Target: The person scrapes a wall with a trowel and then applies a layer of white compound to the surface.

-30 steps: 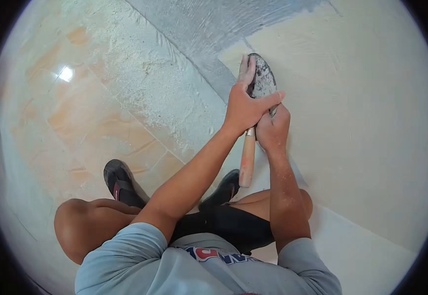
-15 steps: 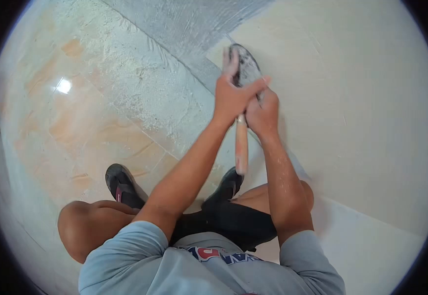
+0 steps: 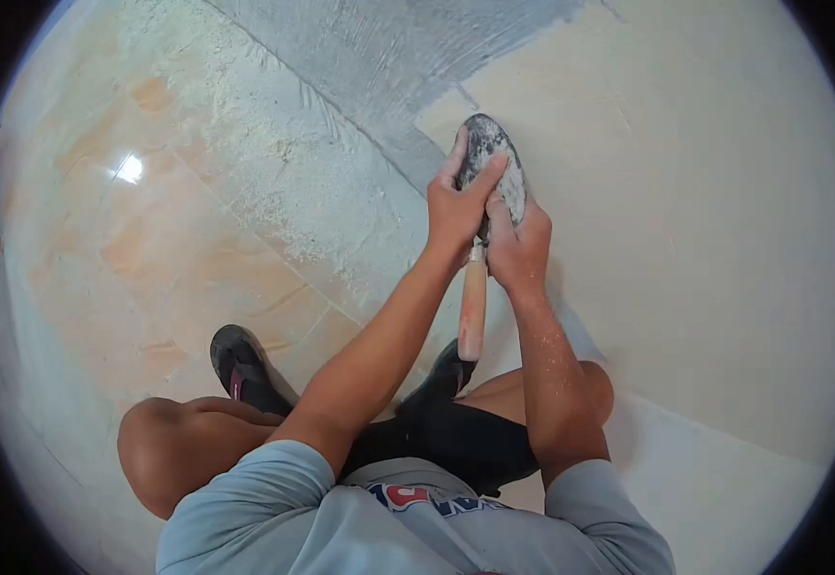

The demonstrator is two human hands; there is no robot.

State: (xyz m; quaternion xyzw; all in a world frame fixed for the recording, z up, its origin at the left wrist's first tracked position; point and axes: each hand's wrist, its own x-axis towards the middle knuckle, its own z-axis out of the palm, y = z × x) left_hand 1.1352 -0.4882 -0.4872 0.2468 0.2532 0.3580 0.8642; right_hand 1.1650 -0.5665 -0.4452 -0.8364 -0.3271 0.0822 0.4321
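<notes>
Both my hands grip a trowel by its dark, oval blade (image 3: 482, 139), which is smeared with white material. My left hand (image 3: 457, 206) wraps the blade's left side, its thumb laid across the face. On the lower right edge, my right hand (image 3: 521, 244) holds the blade with its thumb on top. The wooden handle (image 3: 473, 311) points down toward my body, with neither hand on it.
A pale coated surface (image 3: 705, 240) spreads to the right, and a grey ridged area (image 3: 369, 57) lies at the top. White powder (image 3: 283, 153) covers part of the orange-stained tiles (image 3: 178, 268). My shoes (image 3: 240, 364) are below.
The trowel and both hands have moved slightly down and to the right in view. My left thumb and fingers, raised and spread before, now lie against the blade.
</notes>
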